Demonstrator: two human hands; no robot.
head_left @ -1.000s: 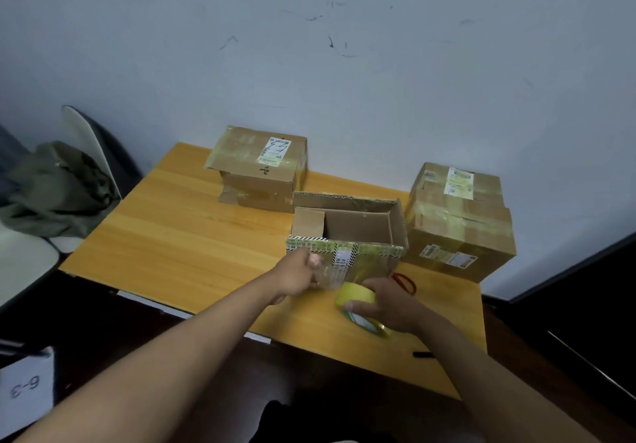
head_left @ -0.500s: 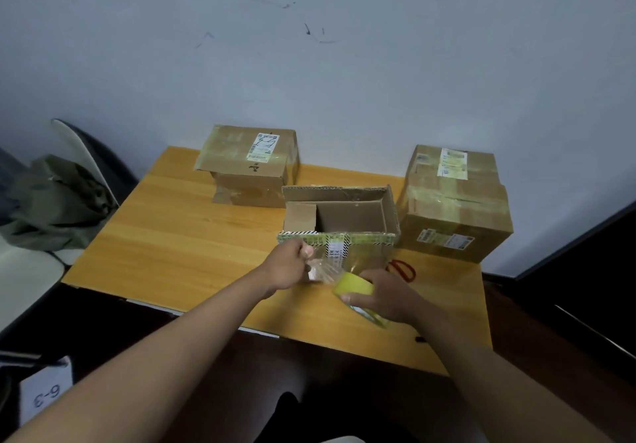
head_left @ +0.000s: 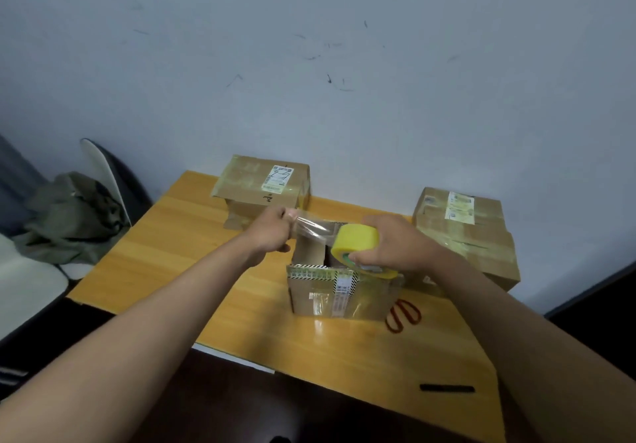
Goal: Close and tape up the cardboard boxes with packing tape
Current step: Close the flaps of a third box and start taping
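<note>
An open cardboard box (head_left: 339,296) stands in the middle of the wooden table (head_left: 179,263), its top flaps not closed. Above it my right hand (head_left: 395,246) grips a yellow roll of packing tape (head_left: 358,241). My left hand (head_left: 275,232) pinches the free end of a clear tape strip (head_left: 313,227) stretched from the roll over the box's opening. Two taped boxes sit behind: one at the back left (head_left: 265,184), another at the right (head_left: 468,232).
Red-handled scissors (head_left: 402,313) lie right of the open box. A black marker (head_left: 447,388) lies near the table's front right edge. A chair with green cloth (head_left: 69,215) stands at the left. The wall runs close behind the table.
Both hands have risen from in front of the box to above its opening. The tape strip between them has been pulled out longer.
</note>
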